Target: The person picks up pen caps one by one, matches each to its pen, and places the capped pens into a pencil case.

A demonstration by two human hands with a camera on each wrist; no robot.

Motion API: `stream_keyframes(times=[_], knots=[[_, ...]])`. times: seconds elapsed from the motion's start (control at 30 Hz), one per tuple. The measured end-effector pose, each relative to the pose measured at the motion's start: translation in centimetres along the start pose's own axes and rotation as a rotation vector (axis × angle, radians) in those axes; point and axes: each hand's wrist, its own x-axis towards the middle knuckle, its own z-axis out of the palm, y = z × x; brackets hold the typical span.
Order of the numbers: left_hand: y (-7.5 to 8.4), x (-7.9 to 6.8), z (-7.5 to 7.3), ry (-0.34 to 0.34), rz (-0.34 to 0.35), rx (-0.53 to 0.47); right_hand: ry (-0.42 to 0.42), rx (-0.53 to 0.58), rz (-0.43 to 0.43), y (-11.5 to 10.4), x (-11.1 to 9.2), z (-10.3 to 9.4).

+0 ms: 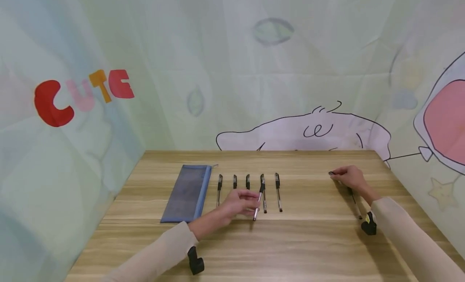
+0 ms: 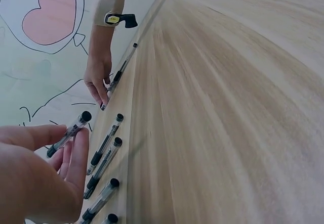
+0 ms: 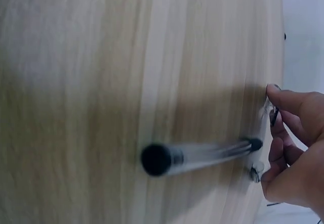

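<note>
My left hand (image 1: 239,203) pinches a clear-barrelled pen (image 1: 257,205) with a black grip between thumb and fingers, tilted over the row. In the left wrist view this held pen (image 2: 76,128) has its black end towards the camera. Several similar pens (image 1: 278,193) lie side by side on the table, some partly behind that hand. Far to the right, my right hand (image 1: 350,179) pinches a small black-and-clear piece (image 3: 274,114), which looks like a pen cap. A separate pen (image 3: 207,154) runs below that hand, its black grip close to the fingers; I cannot tell if they touch it.
A blue mesh zip pouch (image 1: 187,193) lies flat left of the pens. The wood-grain table (image 1: 283,245) meets a printed cloth backdrop (image 1: 203,72) at its back and sides. A small black device (image 1: 196,262) is on the left wrist, another (image 1: 369,225) on the right.
</note>
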Motion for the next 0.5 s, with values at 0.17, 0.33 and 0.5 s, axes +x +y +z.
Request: stream_keyframes(times=[0.17,0.33,0.5], knots=[[-0.1,0.2,0.3,0.003,0.000,-0.024,0.006,0.041,0.031,-1.9,-0.1,0.3],[-0.1,0.3,0.5,0.002,-0.004,-0.043,-0.076,0.188,0.111,-5.5,0.1,0.6],[-0.2,0.4,0.8,-0.019,-0.005,-0.049,-0.217,0.414,0.186,-9.0,0.2,1.2]])
